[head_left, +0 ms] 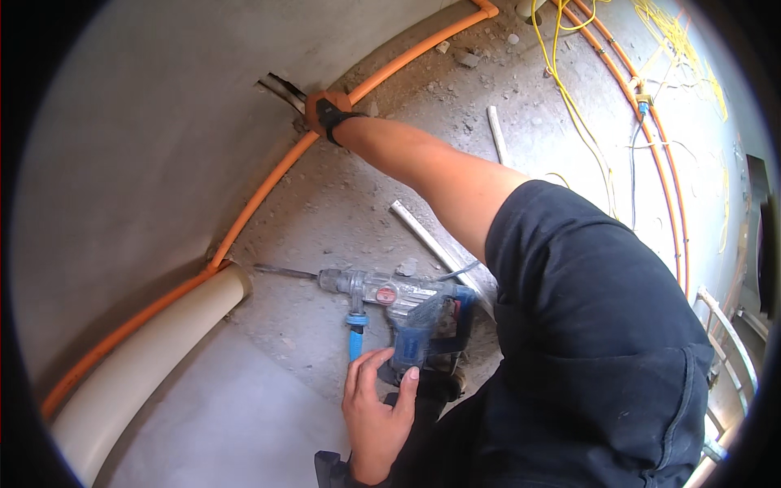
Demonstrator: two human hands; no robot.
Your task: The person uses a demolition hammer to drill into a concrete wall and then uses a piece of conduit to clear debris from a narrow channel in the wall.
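Note:
My right arm reaches far forward to the wall, and my right hand [326,111], with a black band at its wrist, is closed at a narrow dark slot [286,84]. A pale narrow strip [285,95] runs from that slot into the hand; the fingers are partly hidden. An orange pipe [268,185] passes beneath the hand along the wall's foot. Low in the middle, my left hand [376,419] is empty, its fingers apart and curved. Just beyond it lies a dusty blue and grey rotary hammer drill [399,297], its bit [285,270] toward the wall.
A thick cream pipe [163,358] lies at the left beside the orange one. Pale strips [427,233] and rubble [466,59] are scattered on the dusty floor. Yellow cables [569,98] and two more orange pipes [651,134] run along the right. Metal rails [728,333] stand at far right.

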